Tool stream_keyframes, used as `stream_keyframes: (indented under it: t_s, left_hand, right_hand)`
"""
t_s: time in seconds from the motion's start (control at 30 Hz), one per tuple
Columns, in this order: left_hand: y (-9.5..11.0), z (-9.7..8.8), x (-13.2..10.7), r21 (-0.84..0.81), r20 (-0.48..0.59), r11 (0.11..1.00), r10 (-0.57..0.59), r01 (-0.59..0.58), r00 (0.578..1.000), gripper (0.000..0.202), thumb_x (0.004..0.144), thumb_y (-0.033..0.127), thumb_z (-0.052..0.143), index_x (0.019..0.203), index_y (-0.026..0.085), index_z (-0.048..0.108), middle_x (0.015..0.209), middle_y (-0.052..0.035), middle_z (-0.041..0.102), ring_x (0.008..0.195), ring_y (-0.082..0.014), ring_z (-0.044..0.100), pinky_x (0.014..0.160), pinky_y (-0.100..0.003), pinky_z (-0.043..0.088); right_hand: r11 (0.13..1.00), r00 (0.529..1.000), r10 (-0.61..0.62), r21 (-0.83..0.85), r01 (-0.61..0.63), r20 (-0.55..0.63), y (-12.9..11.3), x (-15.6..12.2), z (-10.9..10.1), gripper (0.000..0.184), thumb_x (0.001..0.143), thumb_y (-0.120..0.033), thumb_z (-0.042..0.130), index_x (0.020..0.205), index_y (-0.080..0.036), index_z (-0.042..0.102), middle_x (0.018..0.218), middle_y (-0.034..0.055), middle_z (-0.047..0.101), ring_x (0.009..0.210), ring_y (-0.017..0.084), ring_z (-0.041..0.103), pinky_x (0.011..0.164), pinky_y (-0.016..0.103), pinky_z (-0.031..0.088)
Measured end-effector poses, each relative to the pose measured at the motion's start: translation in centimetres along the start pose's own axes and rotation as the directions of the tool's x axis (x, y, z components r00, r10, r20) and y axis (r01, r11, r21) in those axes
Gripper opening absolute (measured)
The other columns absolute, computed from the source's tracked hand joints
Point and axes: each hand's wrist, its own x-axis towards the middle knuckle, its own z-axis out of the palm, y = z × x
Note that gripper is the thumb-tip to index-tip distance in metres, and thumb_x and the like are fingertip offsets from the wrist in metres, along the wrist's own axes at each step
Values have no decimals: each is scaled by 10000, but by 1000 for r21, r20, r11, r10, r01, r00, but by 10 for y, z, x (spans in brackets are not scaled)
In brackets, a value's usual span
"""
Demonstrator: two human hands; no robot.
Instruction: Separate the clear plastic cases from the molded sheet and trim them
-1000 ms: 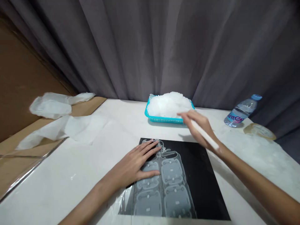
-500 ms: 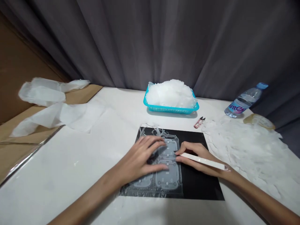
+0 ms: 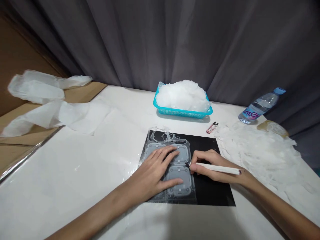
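Note:
My left hand [image 3: 158, 170] lies spread over a translucent moulded sheet [image 3: 178, 181] with rounded rectangular panels, its fingertips and thumb resting on the right-hand panels. Under the sheet is a black mat [image 3: 212, 196]. In a pinch, my right hand [image 3: 206, 163] holds a craft knife [image 3: 220, 168] with a slim white handle, which leans back across the hand. Its dark pointed tip meets the sheet near the gap between two panels, beside the sheet's right edge. Part of the left panels is hidden beneath my left hand and forearm. Loose curled strips show at the sheet's far edge.
Behind the mat stands a blue basket [image 3: 185, 114] heaped with white translucent pieces. Small snips [image 3: 212, 127] lie in front of it. Film scraps [image 3: 265, 153] spread at right, near a water bottle [image 3: 260, 106]. More translucent sheets [image 3: 72, 116] lie at left, partly over cardboard [image 3: 82, 92].
My view has shifted slightly. The knife tip has moved a little down along the sheet, towards the gap between the panels. My left hand stays spread on the sheet.

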Motion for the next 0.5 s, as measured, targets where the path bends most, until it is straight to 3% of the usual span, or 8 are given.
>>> stream_keyframes:
  t_s: [0.17,0.23,0.33,0.5]
  left_hand:
    - [-1,-3,5,-42,-2,999,-3,3,1000,556,1004,562,567,1475,273,507,1537,-96,529,1404,-328,501,1160,-511,434]
    - [-2,-3,5,-39,3,999,6,-6,1000,558,998,562,578,1466,265,516,1526,-96,540,1403,-322,504,1161,-503,432]
    - [-3,-3,6,-22,2,1000,8,-8,1000,573,995,565,582,1465,244,517,1532,-105,539,1422,-316,490,1172,-495,420]
    - [-4,-1,5,-30,-18,999,15,-16,1000,580,983,562,606,1472,260,527,1540,-98,555,1429,-318,498,1181,-497,415]
  right_hand:
    - [1000,1000,21,-23,-21,-18,1,-4,1,241,1051,-448,534,1209,-298,636,1049,6,744,930,191,688,798,295,505]
    - [999,1000,-30,-23,30,-3,1,-5,3,215,1048,-434,554,1169,-279,641,1005,7,729,879,178,679,768,287,503]
    - [971,978,-209,-118,207,-8,1,-2,8,174,1066,-351,534,1071,-227,655,965,33,698,868,174,654,786,299,500]
    - [901,923,-382,-247,358,-56,3,6,18,147,1072,-289,518,1096,-201,634,1009,77,690,942,193,649,860,328,531]
